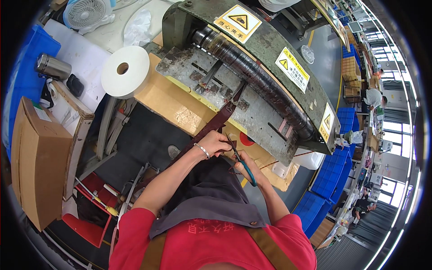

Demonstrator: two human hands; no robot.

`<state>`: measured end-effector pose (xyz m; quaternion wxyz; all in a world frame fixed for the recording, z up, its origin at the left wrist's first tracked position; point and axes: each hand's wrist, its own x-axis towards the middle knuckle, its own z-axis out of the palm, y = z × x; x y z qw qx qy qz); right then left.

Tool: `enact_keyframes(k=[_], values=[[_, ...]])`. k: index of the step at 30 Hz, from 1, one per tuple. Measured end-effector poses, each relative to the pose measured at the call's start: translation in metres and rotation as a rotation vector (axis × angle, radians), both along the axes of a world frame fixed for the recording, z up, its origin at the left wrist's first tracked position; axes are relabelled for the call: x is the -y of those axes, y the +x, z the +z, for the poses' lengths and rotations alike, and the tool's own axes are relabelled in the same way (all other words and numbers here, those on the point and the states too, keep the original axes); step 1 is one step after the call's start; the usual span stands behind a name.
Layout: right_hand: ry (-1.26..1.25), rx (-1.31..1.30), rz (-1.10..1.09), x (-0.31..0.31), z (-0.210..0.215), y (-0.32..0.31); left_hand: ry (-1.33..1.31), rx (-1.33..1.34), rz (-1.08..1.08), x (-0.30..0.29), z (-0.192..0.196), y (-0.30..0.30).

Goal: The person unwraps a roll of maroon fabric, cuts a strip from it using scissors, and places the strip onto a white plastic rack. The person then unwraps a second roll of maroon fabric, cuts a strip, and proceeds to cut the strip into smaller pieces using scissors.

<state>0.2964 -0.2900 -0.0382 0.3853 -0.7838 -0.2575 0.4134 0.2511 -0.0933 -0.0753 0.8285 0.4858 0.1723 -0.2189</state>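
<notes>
Brown leather strap (215, 123) runs from the roller machine (252, 67) down toward 7 o'clock, into the person's lap. Left hand (215, 143) has its grip pinched on the strap edge. Right hand (246, 167) has its grip closed round teal-handled scissors (240, 161), blades at the strap, just beside the left fingers. Looks like trimming in progress; next cut needs strap taut, fingers clear of the blades.
</notes>
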Motion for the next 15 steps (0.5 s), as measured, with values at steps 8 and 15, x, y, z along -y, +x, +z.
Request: enact_keyframes(k=[8, 15], values=[[-0.118, -0.011, 0.015, 0.004, 0.005, 0.006, -0.045, -0.019, -0.035, -0.002, -0.003, 0.007], [-0.110, 0.029, -0.036, 0.002, 0.002, 0.012, 0.004, -0.024, -0.092, 0.002, -0.001, 0.014]])
